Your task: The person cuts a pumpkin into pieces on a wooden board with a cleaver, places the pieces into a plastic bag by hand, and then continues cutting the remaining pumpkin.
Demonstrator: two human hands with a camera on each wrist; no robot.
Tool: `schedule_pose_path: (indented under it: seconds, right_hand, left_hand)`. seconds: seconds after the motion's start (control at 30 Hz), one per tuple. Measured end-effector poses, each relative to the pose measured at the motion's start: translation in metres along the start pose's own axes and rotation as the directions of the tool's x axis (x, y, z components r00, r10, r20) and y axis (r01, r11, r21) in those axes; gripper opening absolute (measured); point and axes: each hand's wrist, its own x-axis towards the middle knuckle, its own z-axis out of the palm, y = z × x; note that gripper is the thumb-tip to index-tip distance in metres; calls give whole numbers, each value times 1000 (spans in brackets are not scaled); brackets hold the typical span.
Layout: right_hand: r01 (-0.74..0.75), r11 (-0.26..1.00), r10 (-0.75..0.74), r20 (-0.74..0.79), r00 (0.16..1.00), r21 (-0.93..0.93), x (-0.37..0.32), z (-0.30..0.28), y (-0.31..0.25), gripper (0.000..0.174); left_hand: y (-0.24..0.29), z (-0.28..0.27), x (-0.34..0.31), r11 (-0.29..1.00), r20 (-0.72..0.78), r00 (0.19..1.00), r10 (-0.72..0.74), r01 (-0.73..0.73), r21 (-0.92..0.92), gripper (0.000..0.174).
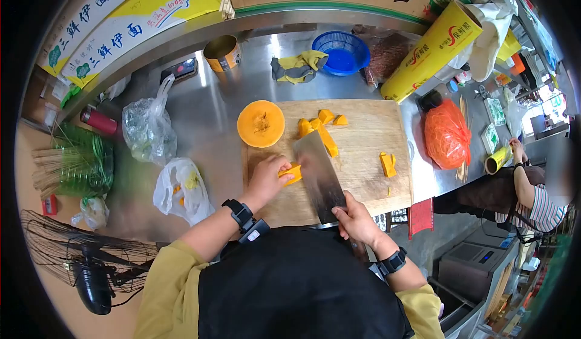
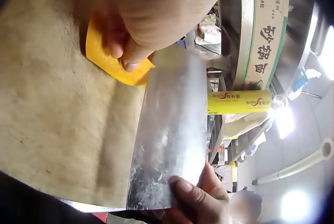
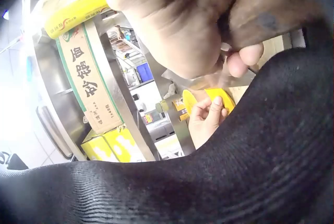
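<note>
My left hand (image 1: 267, 180) pinches an orange pumpkin piece (image 1: 293, 174) against the wooden cutting board (image 1: 363, 194); the left wrist view shows fingertips on the piece (image 2: 104, 57). A wide cleaver (image 1: 319, 172) stands on the board just right of that piece, its blade close beside it. My right hand (image 1: 357, 221) grips the cleaver at its handle end, thumb against the blade's near end. Several cut pieces (image 1: 327, 139) lie beyond the blade, and a small group (image 1: 388, 164) lies to the right. A round pumpkin half (image 1: 261, 123) sits at the board's far left corner.
Plastic bags (image 1: 150, 124) stand left of the board. Behind it are an open can (image 1: 222, 53), a cloth (image 1: 299, 67), a blue basket (image 1: 341, 53) and a yellow film roll (image 1: 431, 52). A red bag (image 1: 446, 134) sits right. Another person (image 1: 532, 197) stands at the far right.
</note>
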Motion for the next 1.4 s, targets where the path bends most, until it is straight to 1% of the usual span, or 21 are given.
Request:
schedule_pose_path:
  seconds: [0.1,0.2,0.3,0.4,0.5,0.6,0.7,0.8,0.9,1.0,1.03,1.1,1.2,1.3,1.33,1.4]
  right_hand:
    - [-25,1000,26,30,999,-15,3,4,-2,41]
    - [-60,998,60,22,998,9,3,6,-7,42]
    - [-64,998,62,49,997,30,6,7,-9,42]
    - [-56,992,48,73,996,116,12,10,-15,34]
    - [-99,982,81,116,990,159,14,2,-14,35]
    - [-105,986,84,153,985,133,15,-1,-21,36]
    - [-128,966,90,172,981,227,27,8,-19,38]
    - [-133,966,91,191,977,220,30,7,-22,39]
    - [-143,956,92,201,975,257,33,8,-19,40]
    - [-151,947,100,184,978,285,34,12,-19,47]
    - [-130,952,86,166,982,275,33,11,-19,47]
    - [-94,963,62,133,989,253,25,11,-18,48]
    - [-6,1000,5,47,999,25,11,5,-16,44]
    - [11,991,-17,42,999,131,11,1,-9,45]
    - [7,988,-14,45,999,153,13,0,-7,45]
    - [4,979,-14,45,999,202,14,-1,-3,45]
  left_hand:
    - [-3,0,0,999,-3,1000,-3,3,-33,20]
    - [-4,0,-2,999,-9,1000,-4,4,-44,19]
    - [-6,2,-3,995,-53,999,10,-15,-97,18]
    - [-9,5,-3,990,-78,997,11,-22,-137,17]
    - [-5,1,-4,995,-28,1000,-14,11,-102,17]
    - [-7,3,-6,991,-32,998,-47,42,-128,16]
    - [-10,5,-9,988,-28,999,-32,27,-155,14]
    - [-9,4,-11,976,-23,996,-91,84,-202,13]
    - [-13,5,-12,941,5,993,-121,117,-318,12]
    - [-24,15,-12,921,-3,996,-91,83,-381,12]
    - [-28,18,-11,868,13,988,-151,139,-478,12]
    - [-34,19,-13,719,64,962,-264,241,-652,12]
    - [-41,8,-18,681,12,927,-375,284,-675,14]
    - [-33,-5,-19,693,-4,916,-400,300,-655,18]
    - [-28,-10,-18,686,8,910,-414,318,-654,21]
    - [-26,-10,-15,835,-44,963,-266,207,-510,22]
